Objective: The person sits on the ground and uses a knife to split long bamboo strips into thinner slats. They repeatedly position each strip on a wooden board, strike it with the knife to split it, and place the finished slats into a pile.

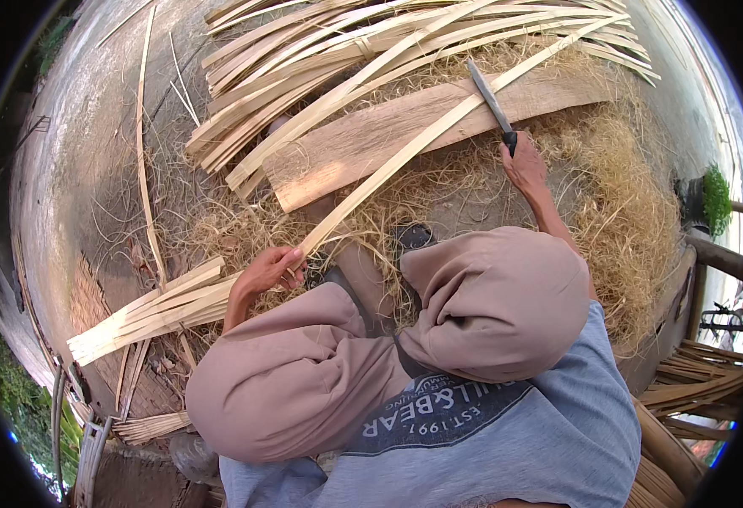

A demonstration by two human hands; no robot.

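Observation:
My left hand (272,270) is closed on the near end of a long pale bamboo strip (388,168). From there the strip slants up and right, lying across a wide wooden board (350,157). In my right hand (524,165), fingers wrapped round its black handle, is a knife (492,97). Its long grey blade points away from me and lies by the strip above the board, close to or touching it; which one, I cannot tell. Beyond the board lies a big heap of bamboo strips (304,72).
Curly shavings (625,220) cover the ground around the board and to the right. A smaller bundle of pale strips (156,313) lies left of my left hand. One thin strip (143,152) runs along the floor at far left. A green plant (716,200) stands at right.

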